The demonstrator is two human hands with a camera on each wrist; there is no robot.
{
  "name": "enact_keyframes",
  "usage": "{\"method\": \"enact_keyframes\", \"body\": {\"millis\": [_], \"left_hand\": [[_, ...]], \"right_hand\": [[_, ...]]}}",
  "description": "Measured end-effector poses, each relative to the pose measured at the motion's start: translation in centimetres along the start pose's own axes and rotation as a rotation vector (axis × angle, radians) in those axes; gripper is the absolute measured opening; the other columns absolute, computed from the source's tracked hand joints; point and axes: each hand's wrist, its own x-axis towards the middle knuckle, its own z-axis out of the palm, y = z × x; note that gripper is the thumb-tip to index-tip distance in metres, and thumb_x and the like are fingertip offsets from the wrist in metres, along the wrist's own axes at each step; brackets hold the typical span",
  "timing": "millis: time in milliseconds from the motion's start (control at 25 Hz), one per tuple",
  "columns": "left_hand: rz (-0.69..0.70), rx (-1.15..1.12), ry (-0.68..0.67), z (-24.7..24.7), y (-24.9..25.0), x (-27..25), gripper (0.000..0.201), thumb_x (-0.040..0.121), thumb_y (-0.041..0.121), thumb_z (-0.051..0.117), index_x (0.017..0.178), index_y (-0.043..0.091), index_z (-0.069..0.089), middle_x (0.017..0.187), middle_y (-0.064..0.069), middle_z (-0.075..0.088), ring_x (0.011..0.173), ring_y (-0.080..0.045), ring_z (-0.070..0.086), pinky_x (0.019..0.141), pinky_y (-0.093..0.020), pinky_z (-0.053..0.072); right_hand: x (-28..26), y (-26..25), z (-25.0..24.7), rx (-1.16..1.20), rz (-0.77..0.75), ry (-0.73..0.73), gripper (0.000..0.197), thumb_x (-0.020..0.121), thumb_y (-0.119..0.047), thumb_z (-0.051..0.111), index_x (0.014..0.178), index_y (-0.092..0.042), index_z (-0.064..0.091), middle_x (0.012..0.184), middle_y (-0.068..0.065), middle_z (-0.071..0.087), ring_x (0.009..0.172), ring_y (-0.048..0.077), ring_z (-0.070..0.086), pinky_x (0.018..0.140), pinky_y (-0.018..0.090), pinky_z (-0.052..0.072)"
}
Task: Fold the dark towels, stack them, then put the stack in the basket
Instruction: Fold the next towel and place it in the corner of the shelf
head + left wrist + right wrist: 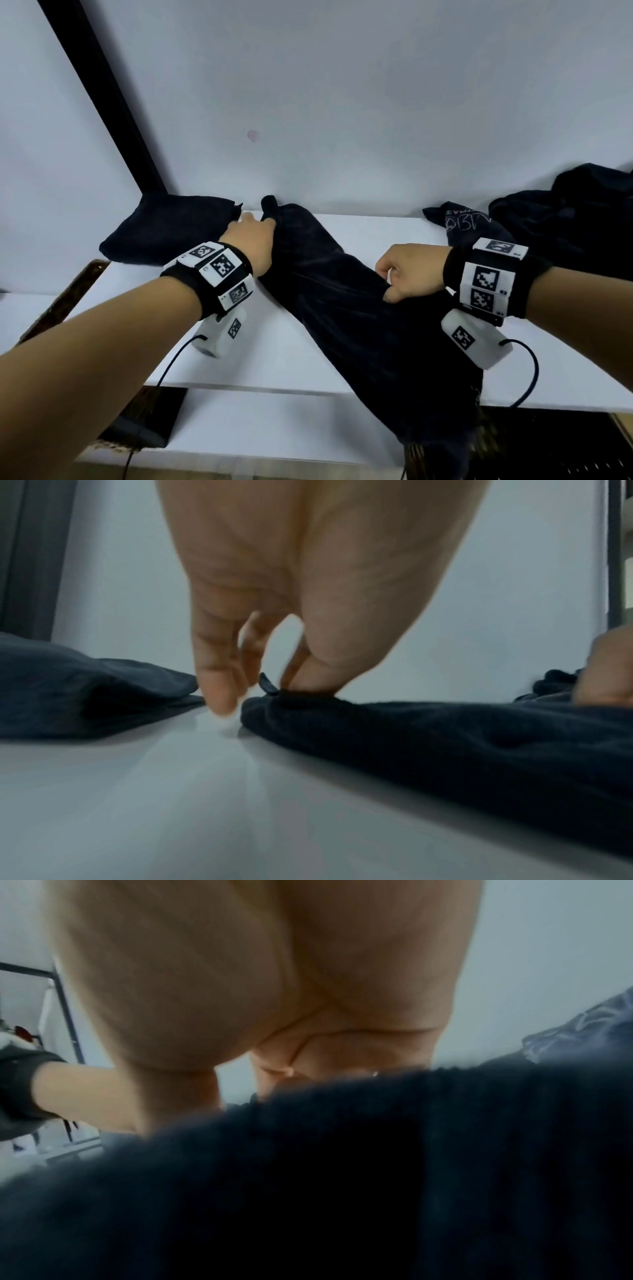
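A long dark towel (359, 308) lies slanted across the white table (274, 349), its near end hanging over the front edge. My left hand (251, 228) pinches the towel's far corner (294, 696) near the wall. My right hand (400, 277) grips a bunched edge of the same towel (342, 1177) at mid-length. A folded dark towel (168, 229) lies at the back left, just beside my left hand (260, 674). More dark towels (555, 212) lie crumpled at the back right. No basket is in view.
A white wall (342, 102) rises right behind the table. A black post (102, 99) slants down to the back left corner. A dark cloth with pale lettering (459, 219) lies by the crumpled pile. Cables hang from both wrist cameras over the front edge.
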Motion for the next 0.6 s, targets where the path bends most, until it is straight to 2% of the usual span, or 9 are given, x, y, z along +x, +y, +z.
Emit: {"method": "enact_keyframes", "body": {"millis": [40, 80, 160, 280, 360, 400, 480, 560, 600], "left_hand": [[-0.054, -0.029, -0.004, 0.0, -0.1, -0.1, 0.038, 0.089, 0.010, 0.053, 0.126, 0.011, 0.046, 0.126, -0.018, 0.046, 0.107, -0.038, 0.053, 0.082, -0.038, 0.048], [-0.070, -0.098, 0.002, 0.1, -0.4, 0.3, 0.034, 0.089, 0.008, 0.052, 0.123, 0.008, 0.048, 0.122, -0.018, 0.050, 0.102, -0.036, 0.056, 0.078, -0.035, 0.047], [-0.062, -0.357, 0.069, 0.0, -0.9, 0.9, 0.026, 0.085, 0.001, 0.051, 0.110, 0.007, 0.058, 0.111, -0.015, 0.060, 0.095, -0.031, 0.061, 0.073, -0.030, 0.045], [-0.101, -1.028, 0.100, -0.7, -0.5, 0.9, 0.031, 0.081, -0.015, 0.041, 0.088, 0.010, 0.059, 0.087, -0.013, 0.061, 0.079, -0.029, 0.063, 0.064, -0.032, 0.051], [-0.107, -1.359, 0.019, -1.2, 0.4, -0.1, 0.040, 0.081, -0.022, 0.030, 0.086, 0.009, 0.056, 0.085, -0.013, 0.057, 0.074, -0.025, 0.058, 0.062, -0.034, 0.052], [-0.087, -1.428, -0.018, -1.4, 0.9, -0.4, 0.043, 0.081, -0.023, 0.027, 0.087, 0.009, 0.054, 0.086, -0.013, 0.056, 0.074, -0.025, 0.057, 0.062, -0.034, 0.051], [-0.051, -1.447, -0.044, -1.5, 1.3, -0.6, 0.046, 0.079, -0.025, 0.024, 0.087, 0.011, 0.051, 0.085, -0.012, 0.055, 0.071, -0.023, 0.054, 0.060, -0.032, 0.047], [-0.040, -1.420, -0.048, -1.2, 0.9, -0.4, 0.049, 0.077, -0.025, 0.024, 0.094, 0.014, 0.047, 0.085, -0.011, 0.053, 0.067, -0.022, 0.049, 0.057, -0.030, 0.041], [-0.024, -1.389, -0.044, -0.9, 0.5, -0.3, 0.053, 0.076, -0.025, 0.025, 0.102, 0.017, 0.045, 0.086, -0.012, 0.053, 0.066, -0.022, 0.047, 0.056, -0.031, 0.038]], "right_hand": [[-0.4, -0.4, 0.0, 0.077, -0.049, -0.033, 0.012, 0.079, -0.028, 0.074, 0.076, -0.028, 0.063, 0.063, -0.007, 0.064, 0.058, 0.009, 0.056, 0.068, 0.028, 0.048], [-0.7, -0.9, 0.0, 0.216, -0.109, -0.098, 0.013, 0.082, -0.027, 0.073, 0.075, -0.033, 0.064, 0.068, -0.008, 0.065, 0.063, 0.008, 0.057, 0.071, 0.028, 0.048], [-0.6, -1.8, 0.1, 0.532, -0.167, -0.156, 0.015, 0.089, -0.018, 0.066, 0.091, -0.031, 0.070, 0.084, -0.006, 0.068, 0.078, 0.008, 0.062, 0.076, 0.027, 0.051], [1.1, -1.7, -0.2, 0.718, 0.016, 0.143, 0.014, 0.091, -0.013, 0.061, 0.104, -0.012, 0.068, 0.093, 0.003, 0.064, 0.083, 0.012, 0.064, 0.074, 0.032, 0.059], [2.2, -1.9, -0.1, 0.878, 0.140, 0.180, 0.013, 0.092, -0.014, 0.063, 0.103, -0.008, 0.060, 0.093, 0.008, 0.063, 0.080, 0.016, 0.065, 0.070, 0.033, 0.060], [2.7, -2.2, 0.0, 0.998, 0.164, 0.126, 0.011, 0.092, -0.015, 0.064, 0.098, -0.008, 0.058, 0.089, 0.008, 0.062, 0.077, 0.017, 0.065, 0.063, 0.030, 0.058], [3.4, -2.9, 0.2, 1.157, 0.201, -0.029, 0.011, 0.090, -0.015, 0.066, 0.091, -0.010, 0.057, 0.074, 0.004, 0.059, 0.064, 0.015, 0.061, 0.047, 0.022, 0.045], [4.0, -3.6, 0.6, 1.135, 0.227, -0.139, 0.011, 0.088, -0.015, 0.067, 0.085, -0.013, 0.057, 0.062, -0.001, 0.055, 0.053, 0.009, 0.050, 0.044, 0.019, 0.035], [4.1, -3.8, 0.6, 1.115, 0.230, -0.153, 0.010, 0.089, -0.015, 0.066, 0.083, -0.015, 0.057, 0.062, -0.002, 0.053, 0.052, 0.008, 0.046, 0.045, 0.019, 0.034]]}}
